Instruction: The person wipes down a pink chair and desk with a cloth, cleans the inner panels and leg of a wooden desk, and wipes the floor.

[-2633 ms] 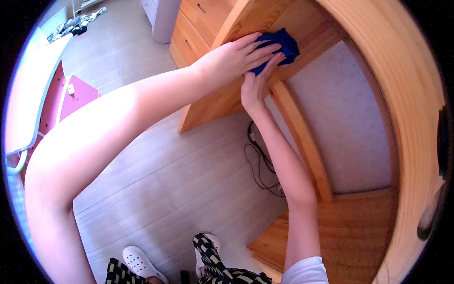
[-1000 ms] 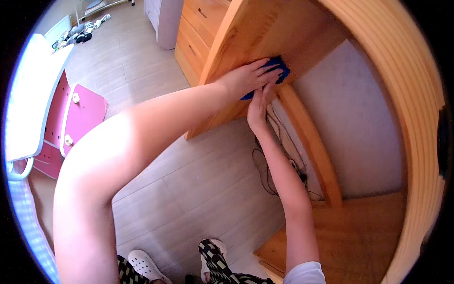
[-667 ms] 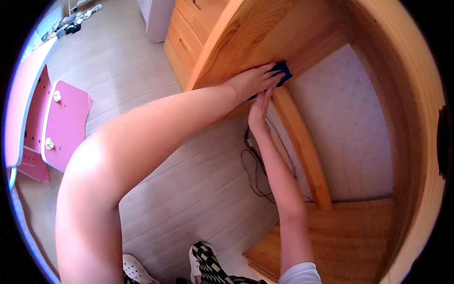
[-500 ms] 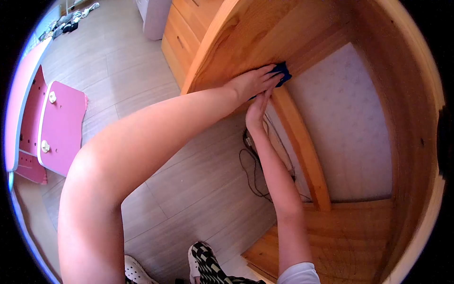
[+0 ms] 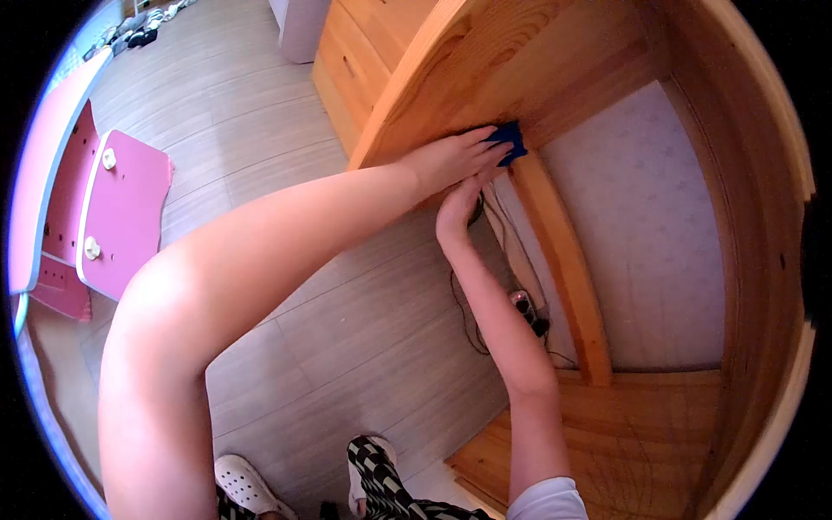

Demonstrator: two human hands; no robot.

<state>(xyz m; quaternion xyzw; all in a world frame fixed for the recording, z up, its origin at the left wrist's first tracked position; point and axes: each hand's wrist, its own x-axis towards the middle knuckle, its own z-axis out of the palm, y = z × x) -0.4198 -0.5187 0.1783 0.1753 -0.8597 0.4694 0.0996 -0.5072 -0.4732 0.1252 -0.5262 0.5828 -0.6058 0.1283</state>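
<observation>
A dark blue cloth [image 5: 511, 145] lies against the inner face of an upright wooden panel [image 5: 485, 82]. My left hand [image 5: 452, 162] is pressed over it, fingers extended and holding it to the wood. Just below, my right hand [image 5: 461, 208] reaches up with its fingers close together at the cloth's lower edge, touching my left fingers. Part of the cloth is hidden beneath both hands. A curved wooden rail [image 5: 563, 260] runs down from beside the cloth.
A wooden board [image 5: 641, 425] sits low at right, by a pale wall [image 5: 641, 234]. Cables and a power strip [image 5: 522, 303] lie behind my right forearm. Wooden drawers [image 5: 355, 69] stand beyond the panel. Pink furniture [image 5: 126, 212] is at left, and clogs [image 5: 247, 485] are on the floor.
Both hands and the cloth have shifted slightly down along the panel. The view has turned a little, and more of the power strip shows beside my right forearm.
</observation>
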